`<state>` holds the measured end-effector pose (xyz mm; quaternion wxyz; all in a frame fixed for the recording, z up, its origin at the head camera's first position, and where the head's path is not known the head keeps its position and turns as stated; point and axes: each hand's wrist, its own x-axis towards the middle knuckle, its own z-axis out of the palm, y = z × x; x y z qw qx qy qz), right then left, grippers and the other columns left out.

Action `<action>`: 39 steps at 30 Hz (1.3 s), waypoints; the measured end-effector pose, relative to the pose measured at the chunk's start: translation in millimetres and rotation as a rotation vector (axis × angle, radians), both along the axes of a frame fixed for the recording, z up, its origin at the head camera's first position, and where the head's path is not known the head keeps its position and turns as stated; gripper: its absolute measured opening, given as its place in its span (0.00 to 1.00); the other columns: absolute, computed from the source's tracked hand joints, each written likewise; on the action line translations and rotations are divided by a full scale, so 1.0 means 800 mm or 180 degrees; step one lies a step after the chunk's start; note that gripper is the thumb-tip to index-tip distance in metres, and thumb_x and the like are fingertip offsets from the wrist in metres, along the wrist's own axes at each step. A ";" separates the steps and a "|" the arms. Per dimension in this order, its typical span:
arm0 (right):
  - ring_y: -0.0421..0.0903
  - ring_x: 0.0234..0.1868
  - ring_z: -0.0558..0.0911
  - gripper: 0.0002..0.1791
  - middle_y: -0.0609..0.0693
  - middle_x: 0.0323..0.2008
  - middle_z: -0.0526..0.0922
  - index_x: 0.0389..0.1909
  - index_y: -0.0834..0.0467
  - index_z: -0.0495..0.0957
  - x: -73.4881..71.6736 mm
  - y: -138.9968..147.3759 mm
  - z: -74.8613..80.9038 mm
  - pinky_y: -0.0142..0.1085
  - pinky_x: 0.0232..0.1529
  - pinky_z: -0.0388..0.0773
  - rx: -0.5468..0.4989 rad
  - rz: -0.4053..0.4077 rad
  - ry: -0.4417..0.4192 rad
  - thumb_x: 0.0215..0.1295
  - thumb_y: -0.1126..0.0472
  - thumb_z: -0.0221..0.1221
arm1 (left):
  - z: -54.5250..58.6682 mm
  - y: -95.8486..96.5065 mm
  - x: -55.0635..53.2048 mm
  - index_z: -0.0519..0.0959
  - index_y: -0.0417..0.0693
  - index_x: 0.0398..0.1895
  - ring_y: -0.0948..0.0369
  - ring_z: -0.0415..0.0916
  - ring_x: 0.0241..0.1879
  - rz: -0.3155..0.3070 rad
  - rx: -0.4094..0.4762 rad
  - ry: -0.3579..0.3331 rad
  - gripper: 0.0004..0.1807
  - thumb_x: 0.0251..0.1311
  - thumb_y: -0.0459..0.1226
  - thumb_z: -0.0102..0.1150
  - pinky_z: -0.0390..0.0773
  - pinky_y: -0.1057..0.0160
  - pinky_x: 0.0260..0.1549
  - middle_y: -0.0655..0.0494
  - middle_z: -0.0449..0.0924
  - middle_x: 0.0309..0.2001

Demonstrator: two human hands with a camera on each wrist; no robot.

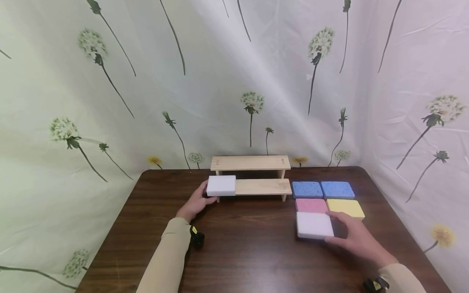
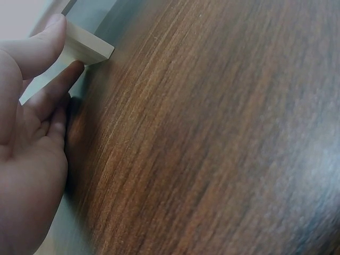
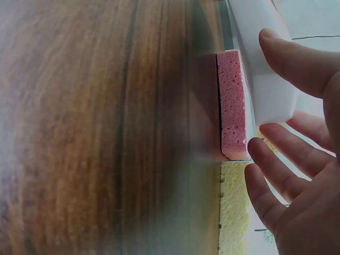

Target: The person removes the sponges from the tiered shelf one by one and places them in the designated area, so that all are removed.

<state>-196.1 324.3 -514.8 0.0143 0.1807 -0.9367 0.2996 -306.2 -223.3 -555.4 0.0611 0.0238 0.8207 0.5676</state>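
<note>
At the left end of the lower wooden shelf lies a white sponge, a smooth rectangular block. My left hand holds it at its left end, thumb in front; the far fingers are partly hidden. In the left wrist view the left thumb and fingers are close to a shelf leg. A second white sponge is pinched at its right side by my right hand. It overlaps the front of a pink sponge; the right wrist view shows the thumb against its face.
A yellow sponge lies beside the pink one, with two blue sponges behind them, right of the shelf. The shelf's upper tier stands at the back of the brown table. A flower-patterned curtain hangs behind.
</note>
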 end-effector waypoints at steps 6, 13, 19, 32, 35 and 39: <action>0.63 0.68 0.76 0.46 0.59 0.67 0.80 0.69 0.57 0.76 0.002 0.002 -0.007 0.66 0.64 0.72 -0.0010 -0.0059 -0.0229 0.54 0.40 0.78 | 0.001 0.002 0.001 0.56 0.46 0.83 0.42 0.57 0.78 0.0001 -0.0054 -0.0028 0.45 0.66 0.32 0.68 0.52 0.38 0.77 0.37 0.64 0.77; 0.63 0.67 0.78 0.46 0.59 0.65 0.81 0.68 0.58 0.77 0.005 0.006 -0.013 0.64 0.63 0.74 0.0077 -0.0036 -0.0191 0.53 0.38 0.78 | 0.003 0.001 0.002 0.56 0.47 0.83 0.42 0.57 0.78 0.0020 -0.0066 -0.0053 0.45 0.66 0.32 0.68 0.53 0.38 0.77 0.38 0.64 0.77; 0.62 0.67 0.78 0.46 0.58 0.66 0.81 0.69 0.57 0.76 0.004 0.011 -0.019 0.62 0.63 0.75 0.0081 -0.0020 -0.0256 0.54 0.39 0.78 | 0.003 0.001 0.002 0.57 0.45 0.82 0.42 0.59 0.77 0.0001 -0.0015 -0.0023 0.45 0.65 0.31 0.68 0.52 0.38 0.77 0.36 0.65 0.76; 0.62 0.65 0.80 0.44 0.60 0.65 0.81 0.68 0.62 0.76 0.005 0.011 -0.021 0.60 0.63 0.77 0.0263 0.0089 -0.0035 0.54 0.47 0.80 | -0.004 -0.002 -0.002 0.56 0.46 0.82 0.41 0.57 0.78 -0.0022 0.0025 -0.0036 0.45 0.65 0.31 0.69 0.52 0.38 0.77 0.37 0.64 0.77; 0.62 0.65 0.80 0.44 0.60 0.65 0.81 0.69 0.63 0.75 0.004 0.012 -0.021 0.60 0.63 0.76 0.0279 0.0088 -0.0070 0.54 0.47 0.80 | -0.005 -0.003 -0.003 0.56 0.46 0.83 0.41 0.57 0.78 -0.0027 0.0047 -0.0041 0.45 0.65 0.31 0.68 0.52 0.38 0.77 0.37 0.64 0.77; 0.62 0.66 0.79 0.44 0.61 0.65 0.80 0.70 0.63 0.74 0.003 0.014 -0.022 0.61 0.63 0.76 0.0305 0.0093 -0.0095 0.55 0.49 0.79 | -0.005 -0.003 -0.003 0.55 0.46 0.83 0.41 0.56 0.79 -0.0029 0.0121 -0.0042 0.47 0.65 0.30 0.68 0.51 0.38 0.77 0.36 0.63 0.78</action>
